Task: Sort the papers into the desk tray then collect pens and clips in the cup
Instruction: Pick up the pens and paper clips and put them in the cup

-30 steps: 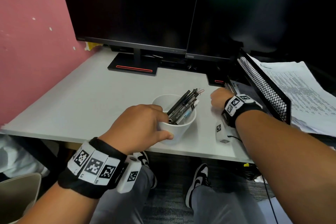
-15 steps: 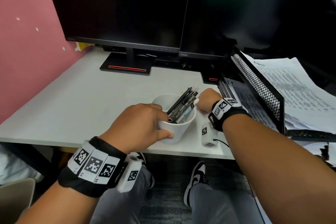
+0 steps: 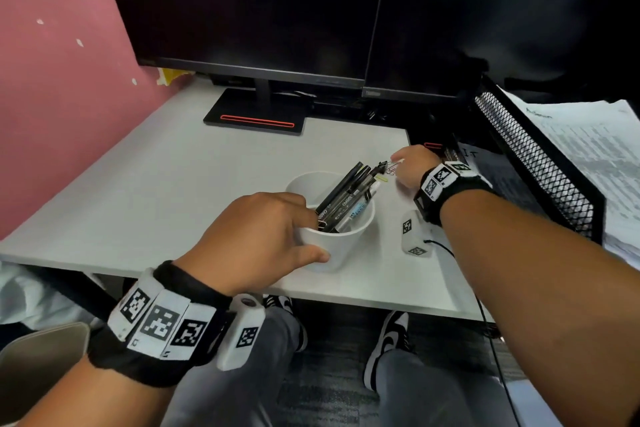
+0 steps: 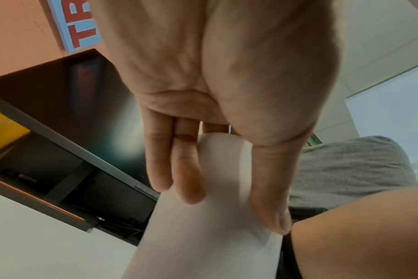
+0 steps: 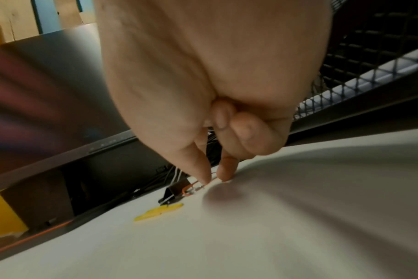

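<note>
My left hand (image 3: 277, 236) grips a white cup (image 3: 337, 248) near the desk's front edge, fingers and thumb wrapped round its wall (image 4: 215, 236). Several dark pens (image 3: 346, 196) lean in the cup. Just beyond the pen tips lie a black binder clip (image 5: 173, 192), a yellow clip (image 5: 159, 211) and a wire paper clip (image 5: 196, 186). My right hand (image 5: 214, 179) pinches the paper clip against the desk with thumb and forefinger, its other fingers curled in. A stack of printed papers (image 3: 588, 156) lies on the black mesh desk tray (image 3: 533, 163) at the right.
Two dark monitors (image 3: 259, 3) stand along the back, one on a base with a red stripe (image 3: 258, 121). A pink wall (image 3: 59, 97) closes the left side. The white desk (image 3: 156, 191) stretches left of the cup. My knees and shoes show below its front edge.
My right hand has moved from beside the tray to the clips by the pen tips, fingertips now down on them. The left hand still holds the cup in place.
</note>
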